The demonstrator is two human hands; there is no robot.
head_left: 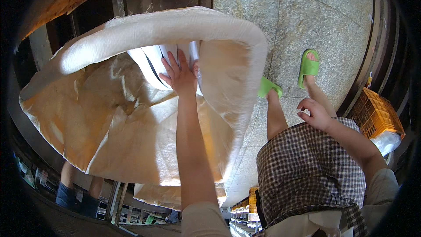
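A large beige woven sack (127, 145) with a thick rolled rim stands wide-mouthed on my left. My left hand (182, 78) reaches down into it. Its fingers are spread over several smooth white pieces (151, 68) with dark gaps between them, lying against the sack's far inner side. What these pieces are, I cannot make out; the rim hides their far ends. Over the brown-and-white checked apron (302, 162), my right hand (316, 113) hangs in the air with fingers loosely bent, thumb apart and nothing in it.
Grey speckled stone floor (245, 0) lies beyond, with my feet in green slippers (309, 66). An orange plastic crate (378, 113) stands at the right, a clear plastic bag (387, 142) beside it. Another person's legs (81, 182) show at the lower left. A wooden edge (66, 2) juts in at the upper left.
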